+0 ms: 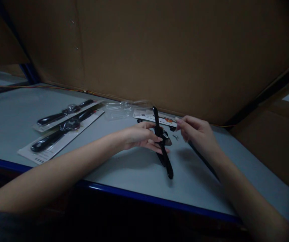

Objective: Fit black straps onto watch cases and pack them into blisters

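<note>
My left hand (144, 136) is closed around the middle of a black spokeshave (169, 164), held tilted above the table with its two handles pointing up and down. A metal blade (168, 142) shows at its centre. To the right, my right hand (197, 129) has thumb and fingertips pinched together; whatever is between them is too small to make out. Small metal screws (175, 137) lie between the hands. Behind them lies a printed backing card (147, 115). Another black piece (139, 120) pokes out behind my left hand, mostly hidden.
Two packaged spokeshaves (50, 139) (56, 117) on white cards lie at the left. A clear plastic blister shell (120, 109) sits at the back. Cardboard panels (144, 50) wall the rear and right, and a blue edge (124, 191) runs along the table's front.
</note>
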### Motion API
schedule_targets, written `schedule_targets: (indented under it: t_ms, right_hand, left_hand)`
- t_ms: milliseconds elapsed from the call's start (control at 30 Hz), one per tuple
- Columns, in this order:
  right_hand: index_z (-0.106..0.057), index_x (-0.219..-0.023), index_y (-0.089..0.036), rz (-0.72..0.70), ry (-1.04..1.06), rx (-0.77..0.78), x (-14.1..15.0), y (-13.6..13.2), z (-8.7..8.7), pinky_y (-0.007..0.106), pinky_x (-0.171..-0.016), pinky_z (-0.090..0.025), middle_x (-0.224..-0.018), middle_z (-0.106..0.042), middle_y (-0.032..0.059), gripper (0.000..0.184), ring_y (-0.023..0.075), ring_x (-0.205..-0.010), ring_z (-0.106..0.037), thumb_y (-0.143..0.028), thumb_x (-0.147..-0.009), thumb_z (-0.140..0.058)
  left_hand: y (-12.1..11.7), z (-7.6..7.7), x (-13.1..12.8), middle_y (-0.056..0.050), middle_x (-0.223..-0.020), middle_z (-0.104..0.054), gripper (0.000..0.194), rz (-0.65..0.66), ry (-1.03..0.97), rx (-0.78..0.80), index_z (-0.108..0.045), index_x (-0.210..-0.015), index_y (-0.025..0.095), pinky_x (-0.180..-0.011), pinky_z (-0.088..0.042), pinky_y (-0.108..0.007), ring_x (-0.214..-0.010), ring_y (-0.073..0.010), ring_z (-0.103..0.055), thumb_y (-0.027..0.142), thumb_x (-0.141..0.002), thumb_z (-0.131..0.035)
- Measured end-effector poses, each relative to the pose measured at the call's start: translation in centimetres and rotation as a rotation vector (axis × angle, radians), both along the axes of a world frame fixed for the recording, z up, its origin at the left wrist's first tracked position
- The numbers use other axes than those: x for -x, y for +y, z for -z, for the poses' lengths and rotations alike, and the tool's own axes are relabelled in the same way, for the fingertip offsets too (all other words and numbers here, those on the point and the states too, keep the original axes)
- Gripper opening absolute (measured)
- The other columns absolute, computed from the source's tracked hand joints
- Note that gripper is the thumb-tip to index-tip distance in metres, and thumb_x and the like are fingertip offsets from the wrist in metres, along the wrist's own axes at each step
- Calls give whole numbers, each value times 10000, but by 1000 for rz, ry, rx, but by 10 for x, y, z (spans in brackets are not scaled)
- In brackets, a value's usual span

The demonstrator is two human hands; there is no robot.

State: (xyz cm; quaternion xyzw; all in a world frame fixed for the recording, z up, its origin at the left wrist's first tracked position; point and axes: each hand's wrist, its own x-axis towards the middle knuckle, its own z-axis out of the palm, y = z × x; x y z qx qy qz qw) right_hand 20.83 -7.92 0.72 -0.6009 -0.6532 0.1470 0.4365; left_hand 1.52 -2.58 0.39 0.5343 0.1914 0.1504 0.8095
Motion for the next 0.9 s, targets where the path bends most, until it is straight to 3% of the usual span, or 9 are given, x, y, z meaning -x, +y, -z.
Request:
schedule_targets:
  t_ms: [233, 333, 433, 500, 600, 700, 800, 900]
  right_hand:
    - [-552, -634, -215, 16, 21, 17, -26, 15, -2, 262, -456, -353, -468, -467, -30, 285, 113, -427, -431, -454, -790, -550]
    - [-571, -658, -205, -38, -17, 66, -31, 36, 0, 262, -486, -382, -501, -501, -23, 257, 121, -471, -476, -433, -777, -564]
    - [-601, -749, -189, -118, -192, 80, -30, 68, 0, 279, -555, -423, -644, -590, 13, 218, 150, -595, -544, -406, -758, -576]
    - [-622, -860, -173, -131, -406, 5, -25, 92, -1, 315, -653, -447, -798, -621, 52, 230, 181, -725, -568, -369, -746, -584]
    - [-566, -1140, -169, -164, -726, -122, -9, 124, -5, 394, -831, -414, -1127, -561, 125, 443, 267, -1047, -497, -355, -738, -591]
    - [-400, -1344, -229, -239, -887, -64, 13, 149, -4, 465, -918, -338, -1324, -453, 120, 629, 316, -1189, -391, -483, -783, -527]
    - [-310, -1400, -256, -291, -930, -31, 34, 166, 0, 500, -937, -295, -1387, -407, 112, 710, 332, -1225, -360, -570, -788, -486]
    - [-412, -1342, -273, -317, -966, -45, 46, 175, 3, 489, -939, -275, -1309, -502, 93, 580, 301, -1189, -410, -520, -822, -478]
  left_hand:
    - [15, 9, 3, -106, -845, -671, 342, -36, 280, -97, -486, -1025, 100, -572, -536, -345, -573, -188, -664, 216, -726, -603]
    - [19, 11, 4, -117, -848, -678, 279, -7, 309, -93, -509, -976, 99, -589, -539, -360, -537, -174, -654, 209, -729, -578]
    - [19, 11, 4, -117, -844, -683, 243, 28, 342, -104, -519, -955, 101, -611, -541, -377, -520, -169, -649, 197, -735, -561]
    - [18, 10, 4, -110, -824, -686, 240, 51, 358, -117, -522, -947, 103, -615, -542, -374, -525, -169, -650, 202, -733, -566]
    - [19, 12, 3, -107, -780, -683, 247, 74, 383, -133, -531, -915, 99, -617, -541, -385, -521, -172, -647, 255, -732, -589]
    - [21, 17, 2, -105, -744, -675, 276, 102, 383, -147, -553, -879, 95, -633, -537, -411, -549, -186, -652, 325, -735, -602]
    - [24, 22, 0, -97, -713, -667, 297, 110, 374, -145, -567, -872, 98, -641, -538, -414, -612, -206, -664, 358, -735, -606]
    - [26, 25, 0, -89, -693, -663, 291, 113, 373, -136, -570, -869, 106, -632, -542, -403, -629, -213, -667, 357, -730, -616]
